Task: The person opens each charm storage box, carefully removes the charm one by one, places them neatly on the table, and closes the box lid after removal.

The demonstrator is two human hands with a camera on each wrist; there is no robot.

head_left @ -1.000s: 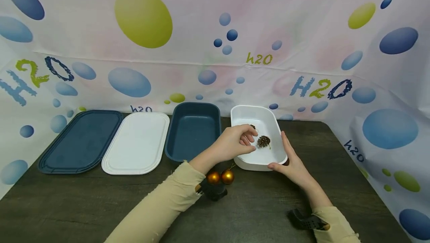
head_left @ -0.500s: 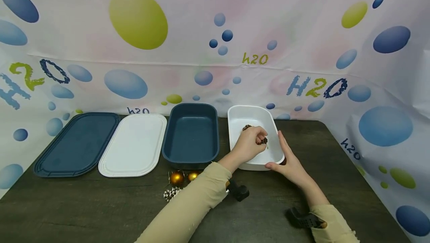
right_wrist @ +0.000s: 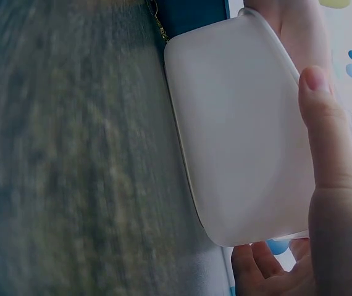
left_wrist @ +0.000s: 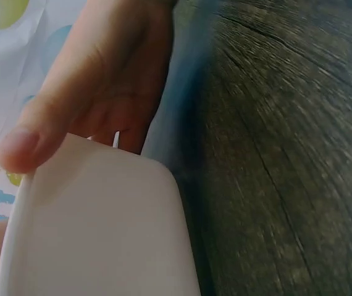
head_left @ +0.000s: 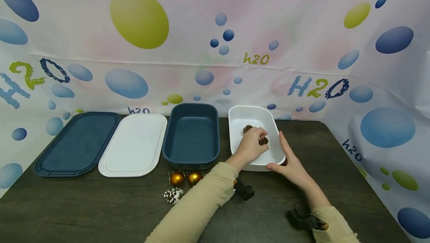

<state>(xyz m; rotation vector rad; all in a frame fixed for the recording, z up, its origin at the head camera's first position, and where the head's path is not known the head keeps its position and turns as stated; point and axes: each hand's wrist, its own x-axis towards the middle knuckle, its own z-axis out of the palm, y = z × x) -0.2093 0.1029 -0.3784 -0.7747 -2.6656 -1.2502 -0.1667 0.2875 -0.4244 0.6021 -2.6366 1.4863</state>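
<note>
My left hand (head_left: 250, 146) reaches into a white rectangular container (head_left: 273, 155), its fingers curled on a brown pine cone (head_left: 263, 141). Another pine cone (head_left: 248, 128) lies just beyond the hand, partly covered by it. With my right hand (head_left: 293, 164) I hold the container's near right corner, thumb at the near wall and fingers along the right side. In the right wrist view that thumb (right_wrist: 324, 129) lies at the rim. The left wrist view shows the left thumb (left_wrist: 31, 139) over the rim, while its fingertips are hidden inside.
Left of the white container stands a dark blue container (head_left: 191, 161), then a white lid (head_left: 134, 144) and a dark blue lid (head_left: 78, 142). In front lie gold baubles (head_left: 177, 178) and a white-tipped pine cone (head_left: 173, 195), partly beside my left sleeve. A printed curtain (head_left: 215, 90) hangs behind.
My left hand has gone from above the white container's left side down to the pine cone. The forearm's shift uncovers other baubles and the white-tipped cone. The right hand keeps its hold.
</note>
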